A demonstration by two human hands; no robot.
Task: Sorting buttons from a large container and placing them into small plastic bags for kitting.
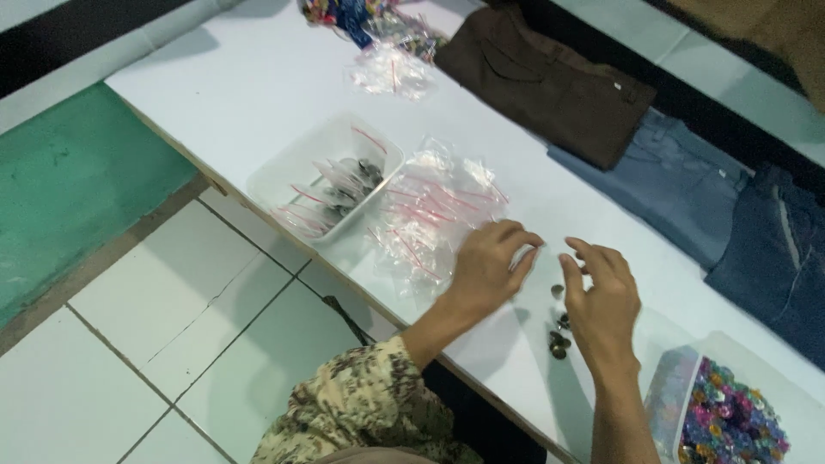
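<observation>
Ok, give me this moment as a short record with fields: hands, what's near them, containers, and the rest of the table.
left hand: at edge of the pile of small clear zip bags
right hand: fingers spread above small dark metal pieces
tray: white, holds filled zip bags
tub: clear, colourful beads inside
table: white
clothes: folded brown and blue trousers along far edge

We see thin glossy plastic in the zip bags (434, 210) & clear tray (284, 167) — table (241, 77) smooth, matt white. Small buttons (559, 344) look like dull metal. Folded trousers (550, 82) — matt woven cloth; floor tiles (137, 301) glazed, smooth.
</observation>
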